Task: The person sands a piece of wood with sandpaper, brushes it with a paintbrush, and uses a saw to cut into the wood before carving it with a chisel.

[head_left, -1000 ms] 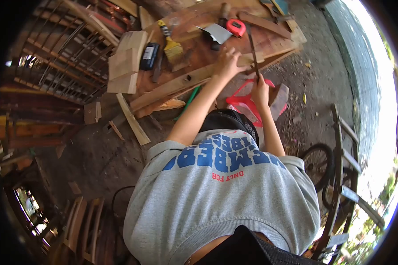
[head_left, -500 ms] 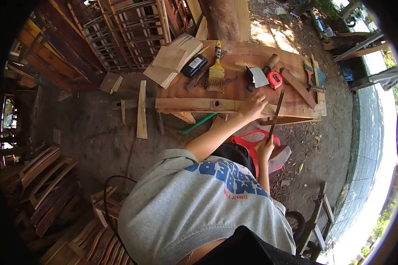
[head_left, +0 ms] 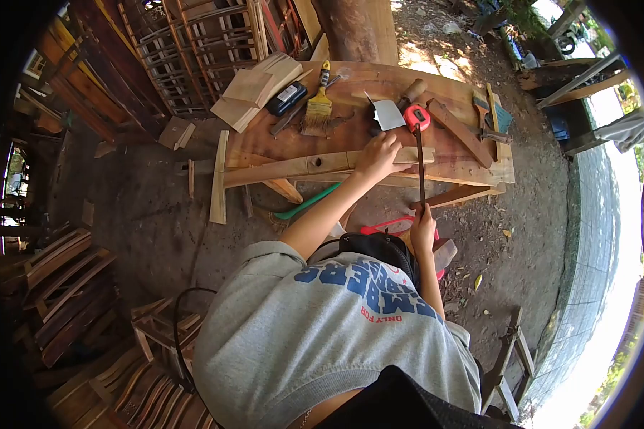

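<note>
My left hand (head_left: 379,155) is closed over a long wooden bar (head_left: 279,170) that lies along the front edge of the workbench (head_left: 265,146). A dark hole shows in the bar's side, left of the hand. Lower and to the right, my right hand (head_left: 423,227) grips one end of a long, dark, narrow file (head_left: 421,171). Its far end points up the bench and overlaps the red tape measure (head_left: 416,116) in this view. A white sheet (head_left: 388,114) lies just beyond my left fingers.
On the bench are a paintbrush (head_left: 318,114), a black case (head_left: 287,98), stacked boards (head_left: 247,93) and a reddish wood strip (head_left: 459,132). A red plastic stool (head_left: 390,226) stands below. Wooden frames (head_left: 68,279) are piled at the left.
My left hand has come down and closed on the wooden bar. The file in my right hand has swung from a slant to nearly upright in view. The whole view has shifted slightly.
</note>
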### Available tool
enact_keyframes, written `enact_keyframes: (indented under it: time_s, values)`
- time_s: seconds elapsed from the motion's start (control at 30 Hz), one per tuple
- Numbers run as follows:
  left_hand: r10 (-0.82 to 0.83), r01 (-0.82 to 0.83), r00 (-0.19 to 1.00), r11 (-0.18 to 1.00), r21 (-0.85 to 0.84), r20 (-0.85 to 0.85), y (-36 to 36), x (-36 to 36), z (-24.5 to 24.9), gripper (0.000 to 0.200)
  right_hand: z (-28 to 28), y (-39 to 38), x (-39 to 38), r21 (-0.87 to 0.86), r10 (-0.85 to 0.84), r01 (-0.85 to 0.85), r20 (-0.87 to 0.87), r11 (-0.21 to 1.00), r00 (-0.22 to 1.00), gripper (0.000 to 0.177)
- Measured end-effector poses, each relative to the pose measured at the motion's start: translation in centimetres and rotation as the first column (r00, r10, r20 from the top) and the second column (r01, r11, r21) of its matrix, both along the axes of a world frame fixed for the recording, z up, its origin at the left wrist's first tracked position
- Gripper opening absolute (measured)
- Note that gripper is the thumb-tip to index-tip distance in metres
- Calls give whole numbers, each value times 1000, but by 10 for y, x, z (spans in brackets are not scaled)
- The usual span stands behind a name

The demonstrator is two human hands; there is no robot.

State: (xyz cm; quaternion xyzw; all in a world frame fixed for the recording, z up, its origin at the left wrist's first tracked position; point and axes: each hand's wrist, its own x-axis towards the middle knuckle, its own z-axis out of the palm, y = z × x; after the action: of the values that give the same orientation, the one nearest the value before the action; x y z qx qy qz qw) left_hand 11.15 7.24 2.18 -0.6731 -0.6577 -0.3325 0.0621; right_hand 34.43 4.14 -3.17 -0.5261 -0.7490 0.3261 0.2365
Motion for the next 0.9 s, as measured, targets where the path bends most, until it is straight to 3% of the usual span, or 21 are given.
enact_keyframes:
  time_s: [0.07, 0.2, 0.3, 0.47, 0.57, 0.63, 0.7, 0.73, 0.87, 0.9]
  values:
    - [15, -15, 1000, 1000, 0, 5, 1, 0, 2, 46, -26, -7, 21, 161, -1, 7, -37, 987, 999, 30]
    - [58, -58, 998, 998, 19, 15, 3, 7, -3, 47, -19, -5, 27, 102, 34, -24, -97, 994, 995, 25]
    - [23, -20, 999, 996, 90, -32, -5, 24, 6, 48, 38, 24, -16, -50, 24, -25, -28, 998, 999, 23]
    - [78, -78, 997, 997, -3, 13, 0, 24, 1, 47, 7, 15, 17, 106, 35, -38, 25, 994, 999, 22]
    - [96, -96, 995, 995, -34, -1, 0, 24, 3, 47, -17, -1, 54, 70, 51, -55, 57, 996, 997, 22]
    - [92, -92, 996, 995, -29, 6, -2, 25, 6, 46, -10, 1, 42, 44, 44, -45, 20, 998, 999, 22]
    - [45, -43, 998, 998, -39, 54, -5, 37, 1, 46, 2, 17, 12, 145, 75, -66, -54, 987, 996, 21]
    - [9, -4, 995, 999, -51, 99, -6, 40, -2, 45, 17, 23, -4, 61, 5, -1, -64, 998, 998, 20]
    - [76, -78, 994, 997, 16, 77, -1, 37, -3, 45, 3, 22, 2, 12, -40, 40, -37, 999, 999, 21]
    - [76, -78, 994, 997, 21, 82, 0, 31, -3, 45, -12, 8, 21, 97, -28, 29, -12, 995, 1000, 21]
